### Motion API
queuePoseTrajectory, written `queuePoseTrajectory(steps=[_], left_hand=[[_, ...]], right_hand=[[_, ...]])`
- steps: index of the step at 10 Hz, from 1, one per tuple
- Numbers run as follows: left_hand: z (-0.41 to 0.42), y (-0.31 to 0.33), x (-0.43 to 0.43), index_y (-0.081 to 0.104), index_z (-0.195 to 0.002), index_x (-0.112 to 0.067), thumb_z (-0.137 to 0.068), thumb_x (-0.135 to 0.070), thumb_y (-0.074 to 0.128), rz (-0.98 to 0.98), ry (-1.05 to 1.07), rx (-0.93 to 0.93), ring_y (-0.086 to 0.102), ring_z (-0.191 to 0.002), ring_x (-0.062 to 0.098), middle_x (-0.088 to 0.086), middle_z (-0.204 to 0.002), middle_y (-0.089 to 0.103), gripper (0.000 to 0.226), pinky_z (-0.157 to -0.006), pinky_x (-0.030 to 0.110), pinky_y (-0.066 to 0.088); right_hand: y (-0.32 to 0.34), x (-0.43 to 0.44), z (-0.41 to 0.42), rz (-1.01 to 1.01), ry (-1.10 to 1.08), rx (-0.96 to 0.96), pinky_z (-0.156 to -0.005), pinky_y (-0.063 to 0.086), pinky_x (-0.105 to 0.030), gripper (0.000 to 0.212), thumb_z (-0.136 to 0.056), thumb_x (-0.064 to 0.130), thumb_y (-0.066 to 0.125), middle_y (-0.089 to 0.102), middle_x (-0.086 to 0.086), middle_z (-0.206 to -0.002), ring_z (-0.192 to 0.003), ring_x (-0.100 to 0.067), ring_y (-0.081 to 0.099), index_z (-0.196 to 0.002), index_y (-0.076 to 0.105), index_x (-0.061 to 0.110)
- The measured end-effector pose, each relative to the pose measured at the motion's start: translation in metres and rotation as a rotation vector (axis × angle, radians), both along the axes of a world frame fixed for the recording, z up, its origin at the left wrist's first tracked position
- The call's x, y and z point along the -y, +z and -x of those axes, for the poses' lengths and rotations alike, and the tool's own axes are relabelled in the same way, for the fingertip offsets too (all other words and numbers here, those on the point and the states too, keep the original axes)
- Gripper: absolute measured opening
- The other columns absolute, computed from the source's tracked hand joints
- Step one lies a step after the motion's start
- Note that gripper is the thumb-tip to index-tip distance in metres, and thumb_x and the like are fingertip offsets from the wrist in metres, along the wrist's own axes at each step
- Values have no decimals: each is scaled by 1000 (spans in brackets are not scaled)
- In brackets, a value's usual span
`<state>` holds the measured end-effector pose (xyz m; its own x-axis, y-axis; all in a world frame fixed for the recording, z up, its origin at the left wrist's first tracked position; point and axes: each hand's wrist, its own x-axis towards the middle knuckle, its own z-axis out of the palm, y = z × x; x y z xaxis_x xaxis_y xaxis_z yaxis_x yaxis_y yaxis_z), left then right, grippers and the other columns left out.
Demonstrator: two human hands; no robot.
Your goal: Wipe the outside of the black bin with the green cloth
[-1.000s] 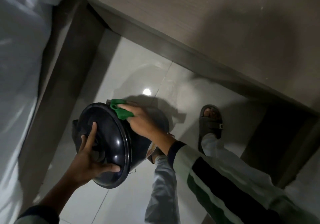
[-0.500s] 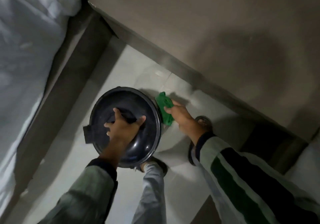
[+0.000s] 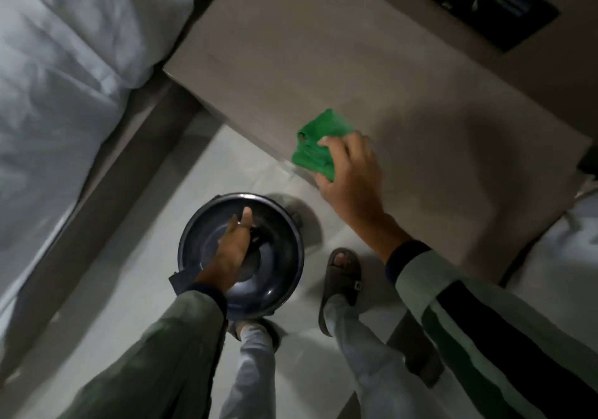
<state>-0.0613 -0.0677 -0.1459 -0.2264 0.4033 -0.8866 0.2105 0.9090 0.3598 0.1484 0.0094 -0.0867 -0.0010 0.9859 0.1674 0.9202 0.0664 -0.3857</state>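
Observation:
The black bin (image 3: 275, 276) stands upright on the pale tiled floor, seen from above with its round lid closed. My left hand (image 3: 234, 250) rests on the lid, fingers curled around its centre handle. My right hand (image 3: 351, 176) is raised above the front edge of the brown bedside table (image 3: 323, 46), away from the bin, and grips the bunched green cloth (image 3: 318, 142).
A bed with white bedding (image 3: 58, 78) and a dark frame runs along the left. The bedside table fills the upper middle, with a black panel (image 3: 479, 1) at its far side. My feet in sandals (image 3: 343, 276) stand just right of and below the bin.
The bin went from tilted on its side to upright on the floor. My right hand lifted the cloth off the bin's side and up over the table edge. The view rose.

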Motion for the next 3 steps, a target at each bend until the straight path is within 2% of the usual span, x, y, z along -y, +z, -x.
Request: queuePoseTrajectory(steps=[1, 2, 3], left_hand=[[-11, 26, -25, 32, -154, -25, -90, -67, 40, -134, -198, -44, 31, -148, 32, 10, -162, 34, 77, -121, 49, 21], [-24, 61, -50, 19, -157, -33, -92, -68, 37, -305, -480, -242, 8, -155, 29, 12, -167, 18, 76, -124, 46, 6], [-21, 104, -65, 14, -156, -40, -93, -66, 34, -486, -737, -410, -2, -156, 27, 6, -169, 9, 72, -121, 51, 7]], right_hand=[[-2, -23, -28, 219, -30, 196, -79, 47, -42, 43, -67, 24, 66, 60, -16, -101, -95, -36, 57, -108, 61, 12], [-2, -33, -39, 624, 110, 195, -100, 41, -44, 64, -80, 52, 63, 53, -15, -127, -117, -35, 48, -131, 48, 16], [16, -30, -42, 683, 82, 169, -106, 34, -48, 67, -89, 59, 46, 48, -13, -143, -128, -34, 45, -142, 35, 21]])
